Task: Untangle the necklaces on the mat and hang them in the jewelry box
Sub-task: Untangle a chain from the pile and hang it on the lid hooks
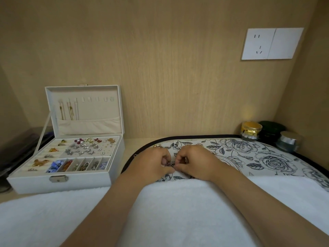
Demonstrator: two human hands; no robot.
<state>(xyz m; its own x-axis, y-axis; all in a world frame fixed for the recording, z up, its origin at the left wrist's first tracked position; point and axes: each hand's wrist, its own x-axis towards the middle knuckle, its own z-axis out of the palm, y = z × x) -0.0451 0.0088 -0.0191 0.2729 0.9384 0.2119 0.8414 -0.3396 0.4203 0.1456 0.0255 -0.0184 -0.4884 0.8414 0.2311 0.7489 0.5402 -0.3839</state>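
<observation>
Necklaces [169,164] in a tangled clump are pinched between both hands near the floral mat's [267,157] left edge, fingers of the left hand [151,161] and right hand [194,164] curled tight onto it. Jewelry box [71,180] is sat open at the table's [128,145] left side, gold chains [69,109] hung inside its lid.

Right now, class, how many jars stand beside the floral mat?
3, all at the right rear corner: a gold jar leftmost, a dark green jar in the middle, a silver-lidded jar rightmost. Others may be hidden behind them.
</observation>
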